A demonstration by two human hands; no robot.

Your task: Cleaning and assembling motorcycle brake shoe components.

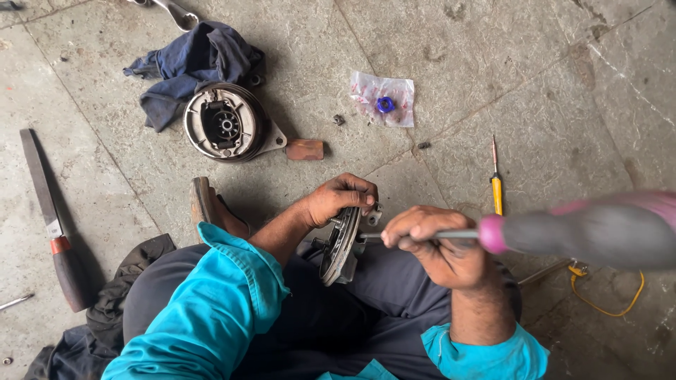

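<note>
My left hand (341, 198) grips the top edge of a round metal brake plate (341, 246) that stands on edge over my lap. My right hand (431, 243) is closed around the metal shaft of a large screwdriver (584, 231) with a grey and pink handle that reaches toward the camera at the right. The shaft's tip points at the middle of the brake plate, beside my left fingers. Both sleeves are turquoise.
A second brake plate (225, 123) lies on the stone floor by a dark blue rag (193, 60). Nearby are a small plastic bag with a blue part (383, 98), a yellow screwdriver (496, 184), a file with a dark handle (53, 218), a rusty block (304, 149) and a yellow wire (605, 299).
</note>
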